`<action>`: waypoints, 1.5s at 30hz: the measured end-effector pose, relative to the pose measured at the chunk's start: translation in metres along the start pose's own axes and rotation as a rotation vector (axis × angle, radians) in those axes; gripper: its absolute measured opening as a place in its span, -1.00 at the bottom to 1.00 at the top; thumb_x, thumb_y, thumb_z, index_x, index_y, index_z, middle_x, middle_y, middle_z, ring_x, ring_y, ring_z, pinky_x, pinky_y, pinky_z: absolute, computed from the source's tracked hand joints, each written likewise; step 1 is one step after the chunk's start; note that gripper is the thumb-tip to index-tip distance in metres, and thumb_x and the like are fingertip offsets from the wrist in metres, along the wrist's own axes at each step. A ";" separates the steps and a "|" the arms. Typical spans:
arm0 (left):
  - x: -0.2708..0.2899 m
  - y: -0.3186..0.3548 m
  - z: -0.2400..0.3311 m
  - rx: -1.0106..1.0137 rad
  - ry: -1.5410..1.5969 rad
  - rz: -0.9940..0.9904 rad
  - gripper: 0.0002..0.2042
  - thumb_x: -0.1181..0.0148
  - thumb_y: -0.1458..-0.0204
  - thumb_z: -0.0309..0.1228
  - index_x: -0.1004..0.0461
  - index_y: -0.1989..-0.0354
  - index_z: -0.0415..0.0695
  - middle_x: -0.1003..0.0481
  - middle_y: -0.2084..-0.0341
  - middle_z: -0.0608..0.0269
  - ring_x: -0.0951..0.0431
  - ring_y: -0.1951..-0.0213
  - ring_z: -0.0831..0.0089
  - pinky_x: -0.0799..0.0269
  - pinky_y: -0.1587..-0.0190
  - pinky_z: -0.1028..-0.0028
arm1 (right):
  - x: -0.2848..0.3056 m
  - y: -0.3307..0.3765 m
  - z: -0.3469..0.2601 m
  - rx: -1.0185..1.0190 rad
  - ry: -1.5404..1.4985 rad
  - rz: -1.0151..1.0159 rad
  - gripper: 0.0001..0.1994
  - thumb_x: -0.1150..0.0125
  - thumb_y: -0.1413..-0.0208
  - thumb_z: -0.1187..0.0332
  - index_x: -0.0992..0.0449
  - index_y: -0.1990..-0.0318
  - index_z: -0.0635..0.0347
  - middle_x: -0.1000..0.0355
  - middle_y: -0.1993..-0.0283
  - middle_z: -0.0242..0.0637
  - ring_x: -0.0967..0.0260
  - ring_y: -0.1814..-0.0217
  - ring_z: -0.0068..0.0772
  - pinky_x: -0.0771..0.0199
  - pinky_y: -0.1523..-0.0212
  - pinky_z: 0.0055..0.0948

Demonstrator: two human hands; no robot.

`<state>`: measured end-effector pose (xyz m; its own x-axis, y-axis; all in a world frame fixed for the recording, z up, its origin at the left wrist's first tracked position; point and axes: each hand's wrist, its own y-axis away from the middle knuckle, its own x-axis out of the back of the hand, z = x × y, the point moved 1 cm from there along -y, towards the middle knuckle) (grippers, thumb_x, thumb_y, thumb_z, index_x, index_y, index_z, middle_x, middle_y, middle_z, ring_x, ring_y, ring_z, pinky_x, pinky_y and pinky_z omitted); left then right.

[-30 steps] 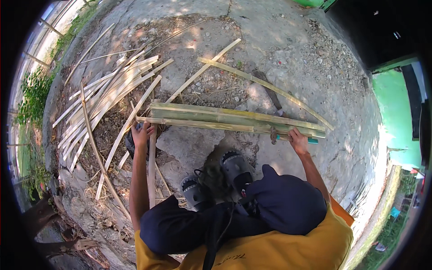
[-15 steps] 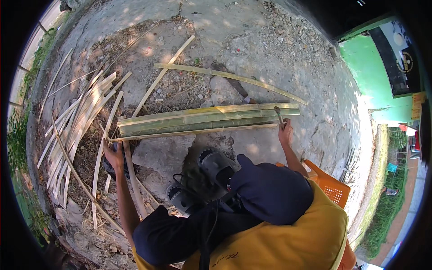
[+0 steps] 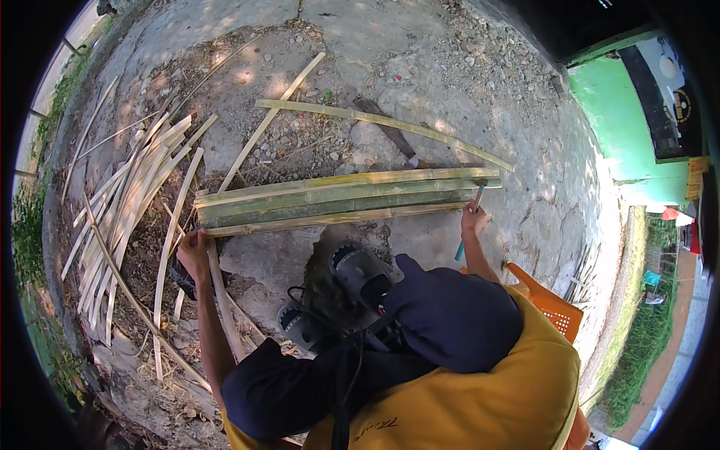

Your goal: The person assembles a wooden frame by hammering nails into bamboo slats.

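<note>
Several split bamboo lengths (image 3: 337,196) lie side by side across the ground before me, forming a long panel with green faces. Along its near side runs a pale narrow bamboo strip (image 3: 337,220). At the left end of that strip my left hand (image 3: 193,256) is closed, its fingertips pinching the end. Over the panel's right end, my right hand (image 3: 472,219) grips a small hammer (image 3: 479,196) by its teal handle. The hammer's head is up over the bamboo; whether it touches cannot be told.
Loose pale bamboo strips (image 3: 135,202) are heaped at the left. Beyond the panel, a long strip (image 3: 420,133) crosses a machete-like blade (image 3: 384,129). My shoes (image 3: 360,271) stand just on the near side. An orange plastic chair (image 3: 551,304) is beneath me at the right.
My right hand has shifted slightly nearer and turned, so the hammer's head moved right and its teal handle shows below the hand. The near strip's right end has moved slightly farther away.
</note>
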<state>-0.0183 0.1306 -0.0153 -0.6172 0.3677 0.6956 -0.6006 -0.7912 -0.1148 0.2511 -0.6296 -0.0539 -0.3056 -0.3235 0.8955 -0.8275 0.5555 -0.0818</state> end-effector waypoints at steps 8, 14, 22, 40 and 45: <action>-0.004 0.007 -0.001 0.033 0.039 -0.022 -0.74 -0.45 -0.17 -0.31 -0.69 0.20 -0.32 -0.71 0.40 0.04 -0.72 0.36 0.32 -0.59 0.20 0.34 | -0.002 -0.007 0.026 -0.176 -0.081 0.180 -0.59 -0.57 0.15 0.33 -0.78 0.04 0.05 -0.73 0.20 -0.22 -0.69 0.13 -0.11 -0.63 -0.03 -0.13; -0.003 0.007 -0.001 0.024 -0.045 -0.019 -0.73 -0.45 -0.17 -0.30 -0.71 0.18 -0.30 -0.70 0.40 0.05 -0.72 0.35 0.33 -0.59 0.19 0.36 | 0.003 -0.007 0.030 -0.284 -0.145 0.109 -0.56 -0.62 0.19 0.36 -0.78 0.03 0.06 -0.73 0.27 -0.27 -0.69 0.15 -0.26 -0.63 -0.01 -0.19; -0.003 0.012 -0.007 0.085 0.117 0.009 -0.68 -0.47 -0.17 -0.27 -0.72 0.14 -0.33 -0.73 0.38 0.09 -0.71 0.32 0.44 -0.59 0.20 0.44 | -0.003 -0.013 0.021 -0.453 -0.634 -0.088 -0.56 -0.56 0.02 0.41 -0.74 -0.09 0.07 -0.68 0.26 -0.31 -0.45 0.42 -0.48 -0.48 0.37 -0.37; 0.010 0.009 0.003 0.227 0.121 -0.046 -0.74 -0.51 -0.08 -0.34 -0.75 0.12 -0.24 -0.74 0.37 0.05 -0.75 0.31 0.44 -0.63 0.18 0.43 | -0.063 -0.067 0.090 -0.490 -0.737 -0.224 -0.46 -0.52 -0.12 0.29 -0.56 -0.28 -0.11 -0.58 -0.03 -0.36 -0.01 0.66 -0.63 -0.01 0.70 -0.58; 0.007 0.008 -0.003 0.198 0.134 -0.027 -0.76 -0.49 -0.07 -0.40 -0.74 0.13 -0.27 -0.74 0.36 0.05 -0.75 0.32 0.43 -0.64 0.16 0.43 | -0.064 -0.071 0.090 -0.503 -0.740 -0.279 -0.44 -0.51 -0.14 0.28 -0.52 -0.32 -0.14 -0.55 -0.04 -0.41 -0.02 0.65 -0.61 -0.03 0.69 -0.59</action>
<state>-0.0284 0.1283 -0.0136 -0.6720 0.4415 0.5945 -0.5149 -0.8556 0.0533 0.2869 -0.7172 -0.1453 -0.4915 -0.8041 0.3344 -0.6678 0.5945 0.4480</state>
